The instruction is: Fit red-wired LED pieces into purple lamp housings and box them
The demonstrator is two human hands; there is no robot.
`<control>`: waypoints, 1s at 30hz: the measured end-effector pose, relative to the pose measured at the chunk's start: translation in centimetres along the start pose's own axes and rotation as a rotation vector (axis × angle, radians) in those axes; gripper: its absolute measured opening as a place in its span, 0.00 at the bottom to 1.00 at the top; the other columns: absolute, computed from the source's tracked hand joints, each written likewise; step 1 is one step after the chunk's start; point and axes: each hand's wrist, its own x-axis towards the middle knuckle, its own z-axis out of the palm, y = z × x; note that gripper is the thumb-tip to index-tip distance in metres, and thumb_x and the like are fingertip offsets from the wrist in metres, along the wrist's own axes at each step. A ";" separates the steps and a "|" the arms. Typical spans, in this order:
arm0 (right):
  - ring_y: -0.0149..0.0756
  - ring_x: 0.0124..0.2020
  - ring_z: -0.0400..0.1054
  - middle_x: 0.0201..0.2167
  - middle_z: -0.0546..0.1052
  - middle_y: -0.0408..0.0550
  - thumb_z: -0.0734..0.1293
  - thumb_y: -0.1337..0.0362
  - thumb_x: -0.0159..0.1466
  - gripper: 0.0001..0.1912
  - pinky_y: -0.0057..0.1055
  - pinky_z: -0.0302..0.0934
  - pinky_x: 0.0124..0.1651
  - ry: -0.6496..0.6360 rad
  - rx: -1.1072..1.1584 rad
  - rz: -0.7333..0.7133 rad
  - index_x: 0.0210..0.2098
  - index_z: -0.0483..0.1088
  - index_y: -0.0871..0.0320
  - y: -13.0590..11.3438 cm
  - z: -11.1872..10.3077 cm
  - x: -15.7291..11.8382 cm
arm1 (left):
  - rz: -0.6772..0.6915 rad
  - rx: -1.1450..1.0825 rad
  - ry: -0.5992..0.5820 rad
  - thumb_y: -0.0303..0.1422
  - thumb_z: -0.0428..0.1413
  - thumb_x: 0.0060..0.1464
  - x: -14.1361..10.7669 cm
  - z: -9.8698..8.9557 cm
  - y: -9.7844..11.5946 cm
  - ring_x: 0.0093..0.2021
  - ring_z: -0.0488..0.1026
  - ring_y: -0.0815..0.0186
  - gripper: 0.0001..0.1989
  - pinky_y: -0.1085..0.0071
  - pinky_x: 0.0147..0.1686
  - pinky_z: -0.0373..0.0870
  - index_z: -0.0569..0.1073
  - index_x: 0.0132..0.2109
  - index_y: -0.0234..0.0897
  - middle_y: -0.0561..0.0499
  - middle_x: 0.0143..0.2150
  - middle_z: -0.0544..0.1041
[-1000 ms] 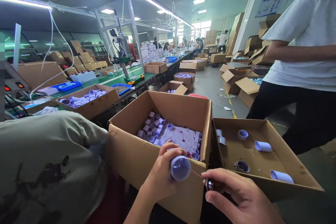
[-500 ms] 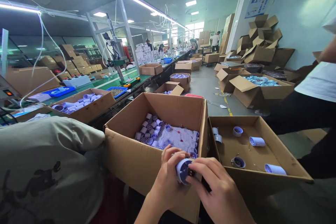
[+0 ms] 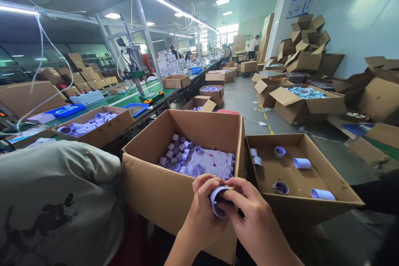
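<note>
If my right fingers [image 3: 240, 198] push off-centre, I reckon the purple cup [image 3: 213, 204] could twist out of my grip and drop against the tall carton [image 3: 156, 187] just beyond my hands. My left fingers [image 3: 202, 182] are curled around its side, closed firmly enough to hold it tilted. The right ones are bent and partly spread, tips inside its mouth; whether they pinch anything there, I can't tell.
</note>
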 end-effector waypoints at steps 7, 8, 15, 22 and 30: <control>0.39 0.38 0.78 0.42 0.77 0.49 0.65 0.74 0.61 0.12 0.31 0.75 0.41 -0.121 0.171 0.073 0.37 0.76 0.52 0.2 -1.1 0.6 | 0.020 -0.096 0.074 0.23 0.57 0.52 0.4 0.7 0.2 0.50 0.68 0.59 0.32 0.57 0.46 0.73 0.52 0.59 0.46 0.45 0.46 0.72; 0.39 0.41 0.78 0.43 0.77 0.49 0.66 0.71 0.62 0.11 0.31 0.74 0.44 -0.113 0.217 0.062 0.40 0.76 0.51 0.3 -1.3 0.5 | 0.025 -0.120 0.084 0.26 0.58 0.54 0.5 0.6 0.2 0.50 0.68 0.59 0.31 0.58 0.46 0.73 0.52 0.59 0.46 0.45 0.46 0.72; 0.45 0.63 0.65 0.63 0.69 0.51 0.75 0.62 0.59 0.41 0.39 0.62 0.64 -0.211 0.397 -0.013 0.67 0.55 0.46 1.5 -1.8 -0.9 | -0.106 -0.291 0.061 0.33 0.56 0.59 0.8 0.1 1.3 0.53 0.69 0.59 0.29 0.62 0.45 0.75 0.49 0.60 0.50 0.43 0.53 0.64; 0.40 0.56 0.72 0.56 0.76 0.50 0.69 0.63 0.65 0.25 0.32 0.67 0.59 -0.017 0.454 -0.093 0.60 0.63 0.48 1.4 -1.8 0.0 | -0.322 -0.481 -0.090 0.43 0.57 0.58 1.8 -1.8 4.7 0.59 0.66 0.51 0.24 0.54 0.54 0.70 0.57 0.57 0.51 0.43 0.60 0.59; 0.32 0.61 0.67 0.54 0.76 0.55 0.63 0.69 0.69 0.18 0.25 0.60 0.64 0.083 0.266 -0.303 0.59 0.64 0.60 2.6 -1.4 0.1 | -0.879 -0.411 -0.056 0.32 0.60 0.51 4.2 -2.9 6.8 0.45 0.76 0.60 0.26 0.61 0.48 0.71 0.58 0.54 0.45 0.49 0.48 0.76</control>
